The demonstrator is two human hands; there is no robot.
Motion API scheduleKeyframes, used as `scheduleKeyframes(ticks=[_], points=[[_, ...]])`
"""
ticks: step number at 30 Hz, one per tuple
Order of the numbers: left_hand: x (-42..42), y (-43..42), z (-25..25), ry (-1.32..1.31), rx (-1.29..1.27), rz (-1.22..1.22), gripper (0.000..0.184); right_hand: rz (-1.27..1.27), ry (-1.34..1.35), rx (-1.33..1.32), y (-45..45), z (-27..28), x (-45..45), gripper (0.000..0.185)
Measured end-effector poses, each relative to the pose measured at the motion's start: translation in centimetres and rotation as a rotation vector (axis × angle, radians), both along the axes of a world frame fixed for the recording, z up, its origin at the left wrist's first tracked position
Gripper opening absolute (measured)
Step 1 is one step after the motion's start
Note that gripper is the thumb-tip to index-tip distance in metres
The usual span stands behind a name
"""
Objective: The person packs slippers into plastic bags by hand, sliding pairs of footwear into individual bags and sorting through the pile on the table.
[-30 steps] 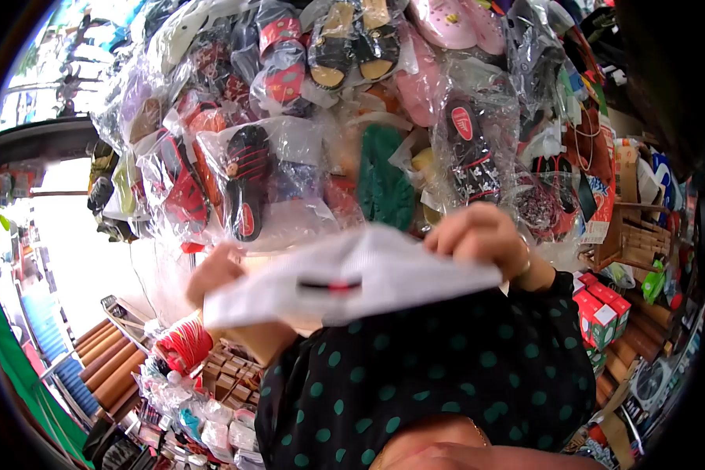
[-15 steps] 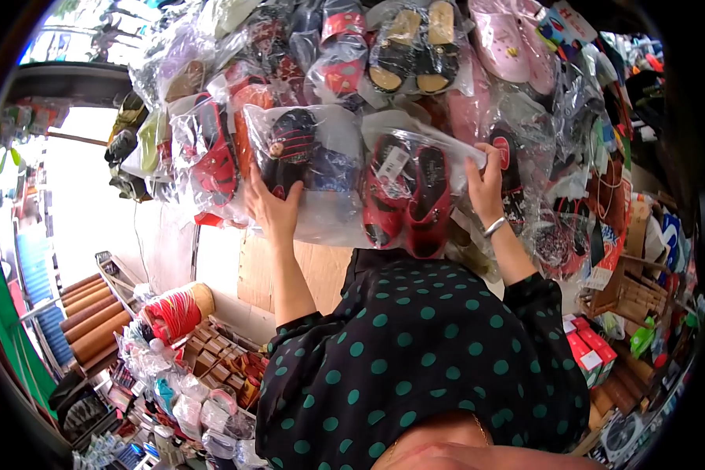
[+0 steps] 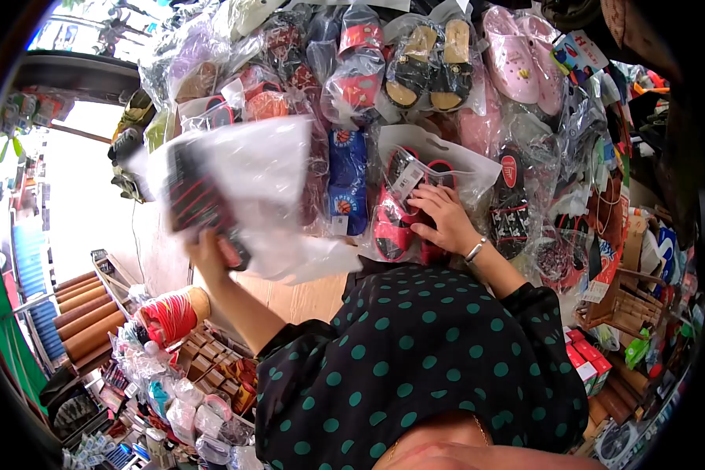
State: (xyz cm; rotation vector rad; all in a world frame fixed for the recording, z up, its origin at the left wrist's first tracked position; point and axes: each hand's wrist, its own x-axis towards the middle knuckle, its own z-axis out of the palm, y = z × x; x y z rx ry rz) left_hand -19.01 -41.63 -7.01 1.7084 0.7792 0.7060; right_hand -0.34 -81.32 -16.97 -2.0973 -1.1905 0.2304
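From my head view, my left hand (image 3: pixel 208 257) is closed round the lower end of a black shoe with red stripes (image 3: pixel 196 192) in a clear plastic bag (image 3: pixel 272 168), tilted and blurred, left of the blue packets (image 3: pixel 347 178). My right hand (image 3: pixel 446 219) lies with its fingers spread and slightly bent on the bagged red sandals (image 3: pixel 393 223), touching the plastic without clasping it. Those sandals sit just right of the packets, below the black and tan sandals (image 3: pixel 432 66).

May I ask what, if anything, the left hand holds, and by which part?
The left hand grips a bagged black slipper by its lower, heel end.
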Motion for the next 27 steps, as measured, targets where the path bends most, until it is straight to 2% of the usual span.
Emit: scheduleKeyframes(ticks=[1,2,4,5,6,7,8,9,10,12,13,14,15,16,17,18,19,20,21,22,24,26,27], points=[[-1.6,2.3,0.1,-0.108,0.026,0.004,0.035,-0.001,0.001,0.0,0.0,0.4,0.1,0.042],[-1.6,3.4,1.8,0.19,0.817,0.073,0.04,-0.064,0.245,0.116,0.1,0.9,0.2,0.042],[-0.6,3.0,6.3,0.245,1.033,0.113,0.051,-0.17,0.642,0.344,0.6,2.5,0.6,0.041],[-0.2,2.3,8.0,0.003,0.458,0.082,0.057,-0.13,0.661,0.421,0.8,2.5,1.3,0.043],[-0.4,3.7,9.3,0.116,0.708,-0.243,0.04,-0.11,0.884,0.587,1.3,2.5,1.9,0.049],[2.4,-0.6,12.5,0.188,0.474,-0.286,0.043,-0.083,1.107,0.753,1.8,2.4,2.3,0.054],[4.9,-1.6,13.8,0.176,0.634,-0.571,0.051,-0.074,1.104,0.754,2.1,3.5,2.6,0.054],[7.6,-2.8,15.1,0.257,0.732,-0.81,0.057,0.008,1.305,0.857,2.3,5.6,2.9,0.063],[10.1,-4.6,15.3,0.232,0.841,-0.958,0.059,0.095,1.506,0.953,2.4,7.4,3.2,0.071],[14.3,-8.4,14.6,0.259,1.093,-1.174,0.046,0.138,1.427,0.848,2.1,9.7,2.6,0.076],[15.9,-10.4,14.0,0.369,1.206,-1.279,0.039,0.167,1.351,0.749,2.2,10.2,2.4,0.082],[17.4,-11.8,12.0,0.267,1.232,-1.355,0.047,0.189,1.101,0.51,2.2,10.3,2.5,0.081],[19.0,-13.4,10.2,0.234,1.22,-1.455,0.044,0.221,0.834,0.289,2.2,10.4,2.7,0.081],[20.3,-14.7,7.6,0.203,1.231,-1.529,0.037,0.146,0.974,0.25,1.7,9.3,2.5,0.077],[21.3,-16.1,5.4,0.283,1.277,-1.527,0.03,0.068,1.111,0.21,0.9,7.4,2.2,0.072],[22.1,-16.8,2.8,0.19,1.247,-1.455,0.026,-0.043,1.223,0.35,0.4,5.7,1.7,0.066],[22.5,-17.4,1.4,0.198,1.203,-1.381,0.034,-0.158,1.33,0.49,-0.3,4.1,1.3,0.061],[22.4,-17.6,0.0,0.099,1.182,-1.195,0.04,-0.291,1.417,0.529,-1.8,2.7,1.1,0.056],[22.3,-17.8,-0.8,0.002,1.153,-1.01,0.047,-0.418,1.409,0.671,-2.5,2.9,0.4,0.056],[21.8,-17.6,-1.5,0.047,0.97,-0.98,0.055,-0.509,1.4,0.699,-3.9,2.2,0.0,0.055],[20.7,-17.5,-3.9,0.086,0.784,-0.817,0.059,-0.607,1.396,0.722,-5.8,0.8,-0.6,0.055],[19.1,-18.0,-9.1,0.182,0.631,-0.741,0.064,-0.725,1.348,0.858,-6.4,0.0,-1.5,0.053],[18.2,-18.6,-13.0,0.302,0.552,-0.769,0.064,-0.767,1.145,0.793,-5.7,-1.3,-1.9,0.049]])
